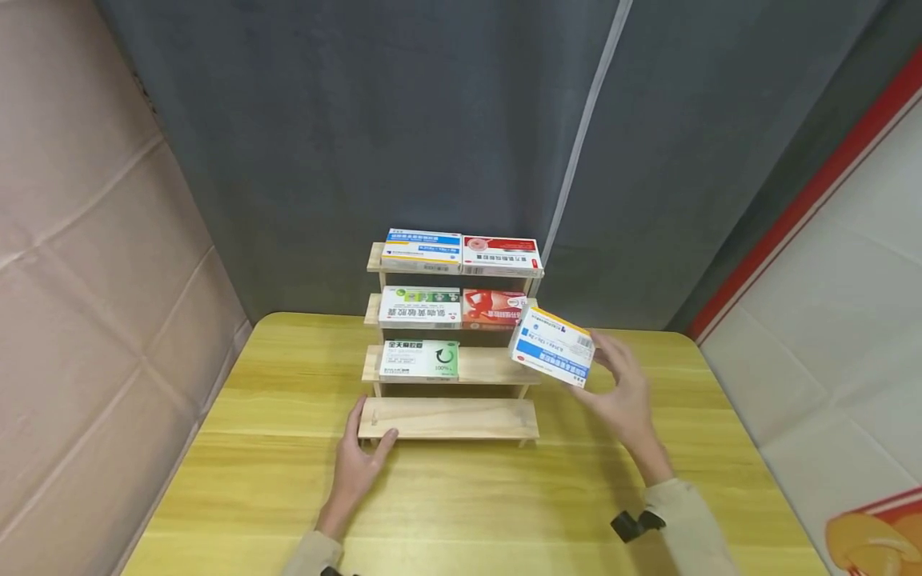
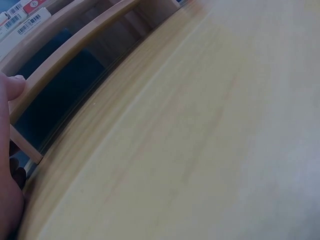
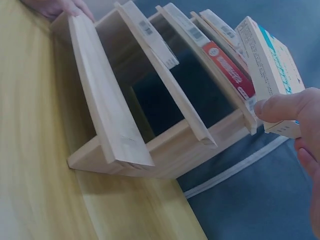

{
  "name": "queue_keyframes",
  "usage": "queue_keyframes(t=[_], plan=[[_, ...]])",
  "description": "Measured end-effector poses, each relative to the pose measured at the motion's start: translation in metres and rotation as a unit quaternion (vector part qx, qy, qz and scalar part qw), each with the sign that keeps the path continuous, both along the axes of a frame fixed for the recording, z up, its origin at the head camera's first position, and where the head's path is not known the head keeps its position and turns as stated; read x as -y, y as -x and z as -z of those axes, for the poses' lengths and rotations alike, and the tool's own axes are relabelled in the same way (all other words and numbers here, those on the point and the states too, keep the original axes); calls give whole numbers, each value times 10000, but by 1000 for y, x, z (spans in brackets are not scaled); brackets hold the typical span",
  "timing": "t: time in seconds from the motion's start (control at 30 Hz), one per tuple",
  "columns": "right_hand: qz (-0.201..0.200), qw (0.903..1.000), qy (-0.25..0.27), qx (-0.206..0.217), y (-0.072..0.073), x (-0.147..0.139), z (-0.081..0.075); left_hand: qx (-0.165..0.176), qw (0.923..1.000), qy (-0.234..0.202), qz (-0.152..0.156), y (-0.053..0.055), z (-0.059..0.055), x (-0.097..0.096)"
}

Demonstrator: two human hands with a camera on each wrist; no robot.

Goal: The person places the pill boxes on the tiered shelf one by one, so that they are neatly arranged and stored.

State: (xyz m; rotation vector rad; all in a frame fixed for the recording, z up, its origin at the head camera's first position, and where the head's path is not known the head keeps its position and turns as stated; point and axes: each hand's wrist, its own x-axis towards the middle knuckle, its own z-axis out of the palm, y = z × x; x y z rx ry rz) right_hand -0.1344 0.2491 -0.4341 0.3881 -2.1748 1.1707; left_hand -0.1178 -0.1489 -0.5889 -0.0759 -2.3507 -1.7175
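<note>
A white medicine box (image 1: 553, 347) with blue and yellow bands is pinched in my right hand (image 1: 625, 394), tilted, off the right side of a stepped wooden rack (image 1: 446, 418). The right wrist view shows the thumb pressed on one narrow face of that box (image 3: 267, 70). My left hand (image 1: 360, 462) grips the left end of the rack's lowest board, thumb at its front edge. A green-and-white box (image 1: 418, 359) lies on the left of the second board from the bottom. Above it are a white-and-green box (image 1: 420, 308) and a red box (image 1: 493, 309), partly covered by the held box.
On the top board lie a blue-and-white box (image 1: 421, 250) and a red-and-white box (image 1: 501, 256), side by side. The rack stands on a wood-grain table (image 1: 461, 512). Behind the table hangs a dark grey curtain (image 1: 360, 120); pale walls (image 1: 94, 264) stand at both sides.
</note>
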Motion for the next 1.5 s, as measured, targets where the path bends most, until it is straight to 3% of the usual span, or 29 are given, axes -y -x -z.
queue_keyframes(t=[0.2,0.57,1.0,1.5], plan=[[-173,9985,-508,75,8,-1,20,24,9998,178,-10,1,0,2],[-733,9888,-931,903,12,12,30,33,9998,178,13,-1,-3,0],[-626,9741,-1505,1570,25,28,26,88,9998,185,29,-1,-4,1],[-775,9636,-1465,2099,37,37,21,54,10000,76,33,-1,-1,1]])
